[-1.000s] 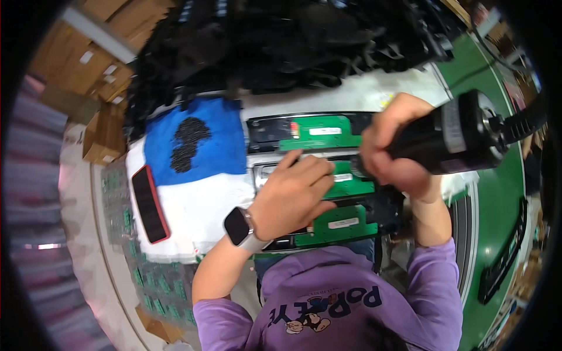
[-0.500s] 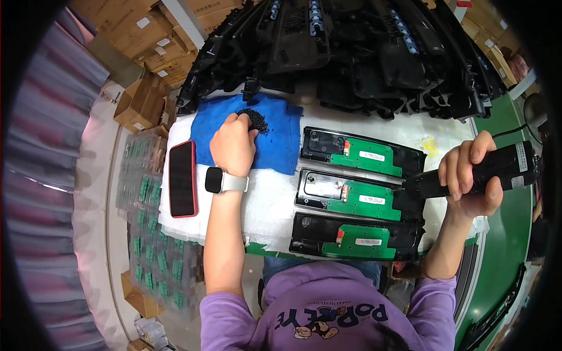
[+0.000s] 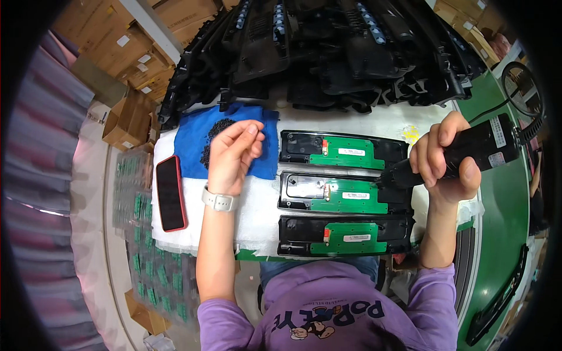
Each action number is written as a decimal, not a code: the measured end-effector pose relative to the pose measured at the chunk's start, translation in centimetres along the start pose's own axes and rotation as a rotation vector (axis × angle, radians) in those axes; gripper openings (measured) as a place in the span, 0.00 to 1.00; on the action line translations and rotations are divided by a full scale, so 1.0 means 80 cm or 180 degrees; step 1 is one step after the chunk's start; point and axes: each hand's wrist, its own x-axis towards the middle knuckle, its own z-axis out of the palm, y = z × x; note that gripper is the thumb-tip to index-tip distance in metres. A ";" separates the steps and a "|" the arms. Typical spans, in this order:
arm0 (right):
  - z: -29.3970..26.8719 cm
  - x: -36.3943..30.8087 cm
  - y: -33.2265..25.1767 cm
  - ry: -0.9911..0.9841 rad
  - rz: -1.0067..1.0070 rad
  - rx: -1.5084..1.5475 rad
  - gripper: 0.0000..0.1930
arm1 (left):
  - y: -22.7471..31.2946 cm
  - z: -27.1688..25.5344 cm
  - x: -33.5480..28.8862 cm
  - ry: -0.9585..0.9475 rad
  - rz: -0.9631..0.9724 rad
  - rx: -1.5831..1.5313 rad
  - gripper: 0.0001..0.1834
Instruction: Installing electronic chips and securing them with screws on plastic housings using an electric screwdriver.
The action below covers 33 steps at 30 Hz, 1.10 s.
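My left hand (image 3: 234, 153) is raised over the blue cloth (image 3: 266, 158), its fingertips pinched together; whatever they hold is too small to make out. Behind it on the cloth lies a pile of small black screws (image 3: 220, 126), partly hidden by the hand. A black electric screwdriver (image 3: 481, 145) is wrapped in my right hand (image 3: 436, 157), its tip pointing left over the right end of the middle panel. Three long black panels, the far one (image 3: 297, 147), the middle one (image 3: 297, 187) and the near one (image 3: 298, 235), lie in a column, each carrying a green circuit board.
A red-cased phone (image 3: 170, 194) lies left of the cloth. Large black plastic parts (image 3: 328, 64) are heaped across the back. Small yellow pieces (image 3: 411, 134) sit beyond my right hand. Clear trays of green boards (image 3: 153, 257) stand at the left, near cardboard boxes (image 3: 126, 120).
My left hand has come off the screw pile, moving nearer to me with its fingers pinched. The right hand still holds the screwdriver near the middle panel. The whole view has shifted a little.
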 end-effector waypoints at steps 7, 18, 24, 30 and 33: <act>0.003 0.002 0.002 -0.0027 -0.0107 0.0205 0.21 | -0.027 0.040 -0.017 -0.0800 -0.0858 -0.1165 0.07; 0.024 0.008 -0.011 0.0007 -0.0297 0.0575 0.22 | -0.036 0.067 -0.036 -0.1218 -0.0983 -0.0208 0.07; 0.028 0.008 0.001 -0.0240 -0.0396 0.0701 0.23 | -0.033 0.084 -0.049 -0.1536 -0.0860 0.0735 0.08; 0.032 0.002 0.008 -0.0134 -0.0213 0.0703 0.23 | -0.033 0.082 -0.048 -0.1689 -0.0771 0.1129 0.08; 0.031 0.002 0.007 -0.0140 -0.0297 0.0738 0.23 | -0.032 0.082 -0.048 -0.1714 -0.0676 0.1394 0.07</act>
